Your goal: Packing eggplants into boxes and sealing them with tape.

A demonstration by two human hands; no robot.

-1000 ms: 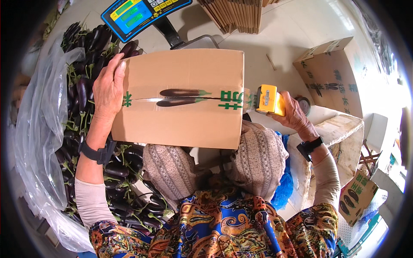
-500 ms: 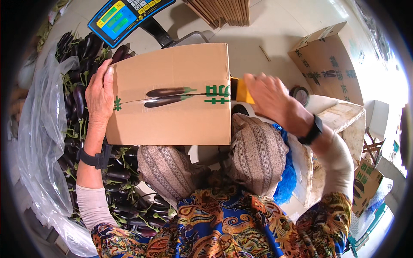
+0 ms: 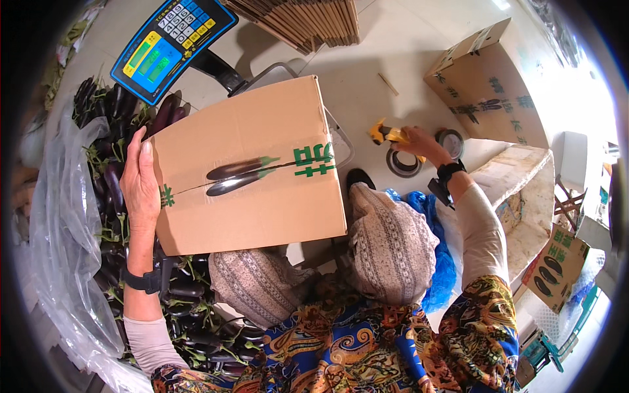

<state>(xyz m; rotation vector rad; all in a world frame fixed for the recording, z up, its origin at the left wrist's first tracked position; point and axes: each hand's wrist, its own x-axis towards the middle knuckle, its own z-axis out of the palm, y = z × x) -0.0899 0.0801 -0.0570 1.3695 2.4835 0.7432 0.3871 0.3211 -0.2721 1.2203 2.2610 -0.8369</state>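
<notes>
A closed cardboard box (image 3: 255, 213), printed with eggplants and green characters, rests over my knees, with clear tape along its middle seam. My left hand (image 3: 143, 183) grips its left end, fingers along the edge. Off the box's right side, my right hand (image 3: 419, 145) holds a yellow tape dispenser (image 3: 385, 132) above a dark roll of tape (image 3: 405, 171); another roll (image 3: 451, 143) lies just right of that hand.
Heaped eggplants (image 3: 114, 196) and plastic sheeting (image 3: 59, 236) flank me at left. A scale display (image 3: 157, 59) and stacked flattened cartons (image 3: 308, 19) are ahead. Another box (image 3: 485, 85), a foam box (image 3: 524, 196), blue plastic (image 3: 429, 249) and a printed carton (image 3: 550, 268) are at right.
My right hand has pulled away from the box's right end, carrying the dispenser rightward to beside the tape rolls. The box now sits more slanted and farther left in view.
</notes>
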